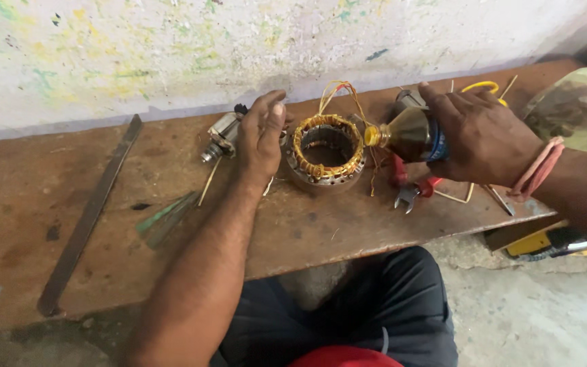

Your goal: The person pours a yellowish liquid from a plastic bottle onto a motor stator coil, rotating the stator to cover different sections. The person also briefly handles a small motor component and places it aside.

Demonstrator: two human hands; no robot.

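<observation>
— Tipping: right hand (480,139) is wrapped tight round a small dark bottle (409,134), laid nearly on its side, yellow nozzle just at the rim of the stator (325,151). I can't tell how much liquid is in it.

— Left hand?

— I see the left hand (262,132) with fingers loosely curled, resting against the stator's left side, gripping nothing. Stator sits mid-bench (28,197), copper windings inside the ring. Red pliers (412,190) near the front edge; flat metal bar (90,217) far left, open board between.

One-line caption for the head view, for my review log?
Left hand steadies a wound stator on a wooden bench while right hand tips a dark bottle toward it.
</observation>
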